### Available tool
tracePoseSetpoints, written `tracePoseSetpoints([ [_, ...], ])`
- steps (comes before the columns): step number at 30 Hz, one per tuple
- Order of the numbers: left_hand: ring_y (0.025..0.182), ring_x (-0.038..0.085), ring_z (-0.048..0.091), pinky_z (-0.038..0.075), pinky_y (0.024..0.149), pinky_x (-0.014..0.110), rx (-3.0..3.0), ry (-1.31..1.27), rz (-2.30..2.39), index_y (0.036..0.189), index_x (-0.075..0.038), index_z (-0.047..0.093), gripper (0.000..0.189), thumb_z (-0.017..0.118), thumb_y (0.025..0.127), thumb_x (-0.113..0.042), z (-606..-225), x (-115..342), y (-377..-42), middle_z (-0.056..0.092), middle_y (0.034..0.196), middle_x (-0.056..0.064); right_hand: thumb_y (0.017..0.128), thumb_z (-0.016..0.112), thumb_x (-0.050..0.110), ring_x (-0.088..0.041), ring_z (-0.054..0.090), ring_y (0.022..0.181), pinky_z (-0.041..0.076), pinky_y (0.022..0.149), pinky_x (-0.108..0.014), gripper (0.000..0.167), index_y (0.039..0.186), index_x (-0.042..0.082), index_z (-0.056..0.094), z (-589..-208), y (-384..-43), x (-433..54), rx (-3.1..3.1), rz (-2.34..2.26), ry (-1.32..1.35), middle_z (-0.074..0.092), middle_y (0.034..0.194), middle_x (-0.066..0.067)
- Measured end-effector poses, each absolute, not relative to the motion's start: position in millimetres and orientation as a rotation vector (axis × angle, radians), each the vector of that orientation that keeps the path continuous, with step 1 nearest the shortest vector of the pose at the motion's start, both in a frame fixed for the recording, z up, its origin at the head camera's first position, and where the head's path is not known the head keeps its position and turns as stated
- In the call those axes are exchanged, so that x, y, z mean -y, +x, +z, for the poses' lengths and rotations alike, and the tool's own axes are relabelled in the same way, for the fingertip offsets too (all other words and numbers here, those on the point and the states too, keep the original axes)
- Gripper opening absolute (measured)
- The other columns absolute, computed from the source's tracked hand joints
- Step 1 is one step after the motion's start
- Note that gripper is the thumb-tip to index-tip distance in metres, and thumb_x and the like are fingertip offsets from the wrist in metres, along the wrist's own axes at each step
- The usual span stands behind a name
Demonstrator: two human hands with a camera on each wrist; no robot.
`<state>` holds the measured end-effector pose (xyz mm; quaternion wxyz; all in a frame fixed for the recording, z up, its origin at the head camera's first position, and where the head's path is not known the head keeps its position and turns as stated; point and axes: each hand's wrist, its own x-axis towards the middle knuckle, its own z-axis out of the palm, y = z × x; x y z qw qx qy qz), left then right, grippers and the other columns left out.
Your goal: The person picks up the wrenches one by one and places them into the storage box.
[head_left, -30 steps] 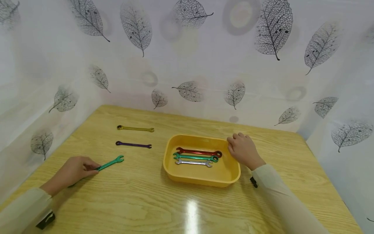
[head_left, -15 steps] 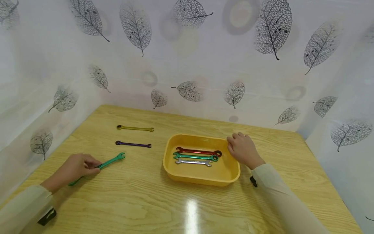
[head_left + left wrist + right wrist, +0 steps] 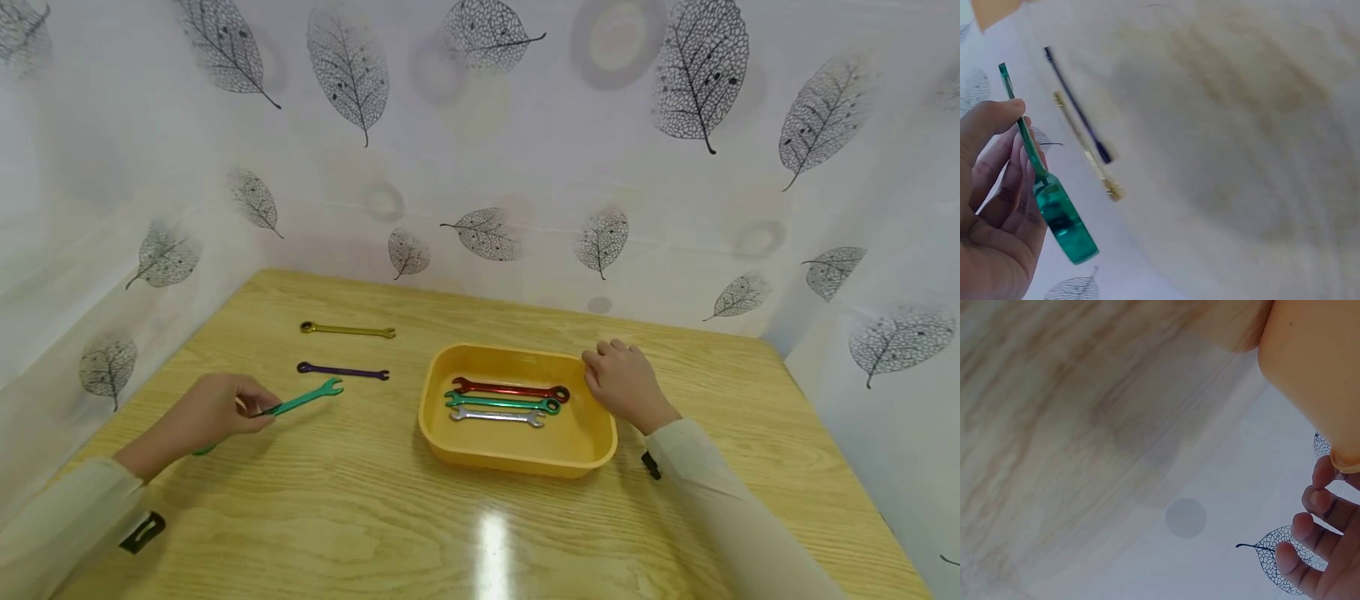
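1. Change against the earlier head views: left hand (image 3: 223, 405) shifted toward the far edge and slightly rightward over the pale wood-grain table (image 3: 352, 517), bringing along a slim green metal wrench (image 3: 307, 397), forked at one end, thick-headed at the other.
2. Meaning, as judged: wrench lifted off the surface and in transit; not set down.
3. Left hand, state: pinches the wrench mid-shaft between thumb and bent fingers; tilted, forked end toward the right edge.
4. Location of wrench: over the table's left part, near side of a thin purple metal wrench (image 3: 342, 371); well apart from the tray.
5. Right hand (image 3: 624, 385), state: grips the rim at the far right corner of a yellow plastic tray (image 3: 487, 362), rounded and rectangular; other fingers loosely bent outside, thumb hidden in the right wrist view. No shift noted.
6. Tray contents, far wall to near: shiny red metal wrench (image 3: 510, 389), bright green metal wrench (image 3: 501, 403), silver double-forked wrench (image 3: 497, 416); roughly parallel, contact between them unclear.
7. Outside the tray, toward the far left corner: gold-coloured metal wrench (image 3: 347, 330), beyond the purple one.
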<state>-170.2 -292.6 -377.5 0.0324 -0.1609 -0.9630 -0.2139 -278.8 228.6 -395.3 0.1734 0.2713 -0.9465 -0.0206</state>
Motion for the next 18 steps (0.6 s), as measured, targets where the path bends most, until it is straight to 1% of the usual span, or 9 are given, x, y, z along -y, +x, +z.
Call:
tracePoseSetpoints([
  [10,0.061,-0.003,0.054,0.05,0.058,0.019,2.954,-0.54,-0.676,0.086,-0.009,0.073,0.012,0.075,0.074,-0.008,-352,274,-181,0.064,0.072,-0.006,0.091,0.051,0.016,-0.022,0.046,0.065,0.043,0.062,-0.04,0.016,0.086,0.009,0.064,-393,-277,-228,2.687,-0.052,0.762,0.05,0.069,-0.005],
  [18,0.062,0.0,0.054,0.048,0.057,0.02,2.998,-0.572,-0.709,0.087,-0.011,0.073,0.011,0.074,0.076,-0.011,-335,253,-187,0.063,0.073,-0.005,0.091,0.052,0.016,-0.021,0.045,0.064,0.042,0.061,-0.039,0.015,0.086,0.009,0.064,-394,-277,-228,2.677,-0.059,0.77,0.049,0.069,-0.004],
])
